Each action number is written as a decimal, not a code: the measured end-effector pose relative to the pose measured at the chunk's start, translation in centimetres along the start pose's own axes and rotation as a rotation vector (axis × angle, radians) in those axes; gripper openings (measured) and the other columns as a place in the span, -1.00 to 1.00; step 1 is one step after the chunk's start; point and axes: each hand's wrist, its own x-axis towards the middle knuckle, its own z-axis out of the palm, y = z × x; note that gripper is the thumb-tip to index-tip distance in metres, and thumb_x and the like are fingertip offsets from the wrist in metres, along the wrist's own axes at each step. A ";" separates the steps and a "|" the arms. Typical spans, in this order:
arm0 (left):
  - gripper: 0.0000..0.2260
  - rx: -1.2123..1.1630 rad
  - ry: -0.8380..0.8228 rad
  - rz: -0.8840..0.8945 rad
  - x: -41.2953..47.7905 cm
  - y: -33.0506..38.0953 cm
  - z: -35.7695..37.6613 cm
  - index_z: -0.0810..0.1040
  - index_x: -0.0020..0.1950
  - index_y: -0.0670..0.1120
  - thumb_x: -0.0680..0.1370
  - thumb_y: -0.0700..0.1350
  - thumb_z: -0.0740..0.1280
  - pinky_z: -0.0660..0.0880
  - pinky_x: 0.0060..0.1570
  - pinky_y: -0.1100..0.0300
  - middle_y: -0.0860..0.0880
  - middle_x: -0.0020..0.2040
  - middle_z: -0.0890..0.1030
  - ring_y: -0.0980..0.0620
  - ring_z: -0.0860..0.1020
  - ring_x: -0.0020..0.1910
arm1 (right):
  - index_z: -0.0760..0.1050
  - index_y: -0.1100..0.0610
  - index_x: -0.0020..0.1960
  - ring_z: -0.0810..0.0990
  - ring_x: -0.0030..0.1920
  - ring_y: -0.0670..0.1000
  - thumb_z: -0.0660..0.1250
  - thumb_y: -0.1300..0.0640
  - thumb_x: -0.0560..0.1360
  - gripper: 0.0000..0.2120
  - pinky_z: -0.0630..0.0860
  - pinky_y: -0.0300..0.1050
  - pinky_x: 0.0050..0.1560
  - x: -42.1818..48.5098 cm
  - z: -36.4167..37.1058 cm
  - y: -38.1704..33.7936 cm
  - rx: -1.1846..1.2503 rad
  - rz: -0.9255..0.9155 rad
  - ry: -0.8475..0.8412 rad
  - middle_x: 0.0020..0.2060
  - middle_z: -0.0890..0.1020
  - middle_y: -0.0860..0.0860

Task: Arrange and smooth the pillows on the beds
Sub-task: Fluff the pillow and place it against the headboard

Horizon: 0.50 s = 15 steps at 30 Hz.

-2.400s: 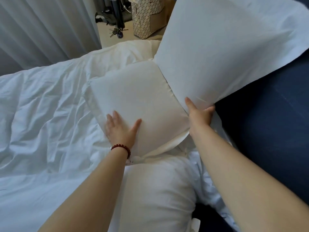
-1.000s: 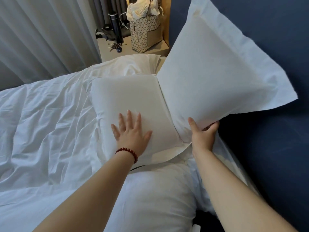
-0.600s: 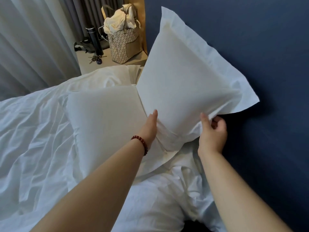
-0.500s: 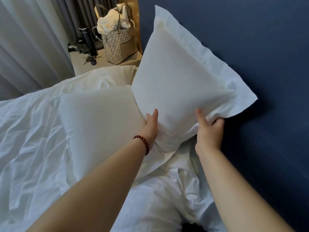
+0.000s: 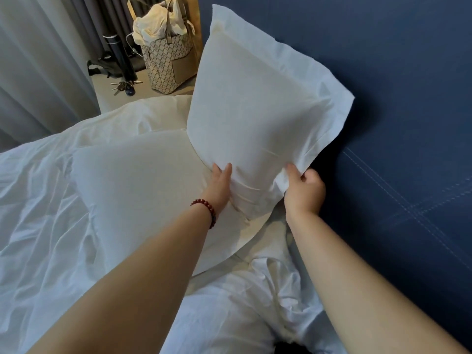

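Note:
A white flanged pillow (image 5: 258,106) stands upright, leaning against the blue headboard (image 5: 398,98). My right hand (image 5: 305,191) grips its lower right corner flap, fingers curled round the fabric. My left hand (image 5: 221,183), with a red bead bracelet, presses flat against the pillow's lower left edge, fingers straight. A second white pillow (image 5: 138,190) lies flat on the bed, left of the standing one and partly under it. A third pillow (image 5: 224,320) lies near me at the bottom.
A rumpled white duvet (image 5: 38,226) covers the bed at left. Beyond the bed, a patterned tote bag (image 5: 167,63) stuffed with white cloth, a dark bottle (image 5: 122,61) and keys (image 5: 124,86) sit on a ledge beside grey curtains (image 5: 38,60).
My left hand left the flat pillow's top and moved right to the standing pillow's lower edge. The standing pillow was set more upright against the headboard; my right hand kept its corner.

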 end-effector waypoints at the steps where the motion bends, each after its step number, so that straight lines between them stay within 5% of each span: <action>1: -0.30 0.184 0.029 0.055 -1.2 -0.1 0.0 -0.06 0.60 0.02 0.58 0.30 0.07 0.17 0.47 -0.04 0.00 0.58 0.14 -0.10 0.22 0.51 | 0.42 0.16 -0.25 0.54 -0.25 0.11 0.37 -0.04 0.55 -0.67 0.55 0.07 -0.10 -0.5 -0.4 1.1 -0.007 -0.008 -0.022 -0.30 0.58 0.06; 3: -0.41 0.582 0.096 0.249 -3.4 -0.8 0.1 0.10 0.55 -0.10 0.63 0.19 0.08 0.29 0.41 -0.01 -0.06 0.53 0.26 -0.12 0.34 0.44 | 0.47 0.16 -0.09 0.60 -0.15 0.07 0.38 -0.04 0.55 -0.74 0.54 0.00 -0.04 -2.0 -0.4 2.7 0.000 0.031 -0.157 -0.19 0.62 0.03; 6: -0.46 1.012 0.203 0.417 -4.4 -2.6 -1.1 0.08 0.58 -0.02 0.64 0.17 0.00 0.04 0.52 -0.03 0.00 0.59 0.10 -0.04 0.07 0.56 | 0.51 0.16 -0.07 0.62 -0.16 0.01 0.47 -0.04 0.47 -0.71 0.56 -0.06 -0.03 -2.4 0.5 3.7 -0.018 0.143 -0.304 -0.19 0.64 -0.02; 8: -0.44 1.121 0.238 0.344 -4.3 -3.8 -3.1 -0.02 0.60 0.02 0.64 0.20 -0.08 -0.16 0.53 -0.02 0.01 0.61 -0.05 -0.01 -0.13 0.58 | 0.45 0.23 -0.24 0.46 -0.30 0.03 0.44 -0.01 0.50 -0.65 0.46 -0.06 -0.14 -1.6 0.3 3.3 -0.062 0.152 -0.146 -0.38 0.52 0.00; 11: -0.42 1.270 0.249 0.333 -4.3 -5.8 -5.8 -0.11 0.61 -0.02 0.64 0.19 -0.12 -0.20 0.53 0.04 -0.01 0.61 -0.16 0.00 -0.22 0.57 | 0.50 0.21 -0.29 0.49 -0.36 0.03 0.31 -0.04 0.58 -0.61 0.47 -0.08 -0.18 -2.9 -1.0 3.4 -0.029 0.133 -0.031 -0.46 0.53 0.01; 15: -0.44 1.239 0.271 0.345 -4.5 -5.6 -5.9 -0.06 0.60 0.00 0.64 0.18 -0.11 -0.16 0.53 0.03 0.01 0.61 -0.10 0.00 -0.16 0.58 | 0.55 0.11 -0.24 0.54 -0.37 -0.05 0.32 -0.04 0.58 -0.70 0.49 -0.12 -0.18 -7.2 -0.6 3.1 0.000 0.122 -0.249 -0.40 0.59 -0.03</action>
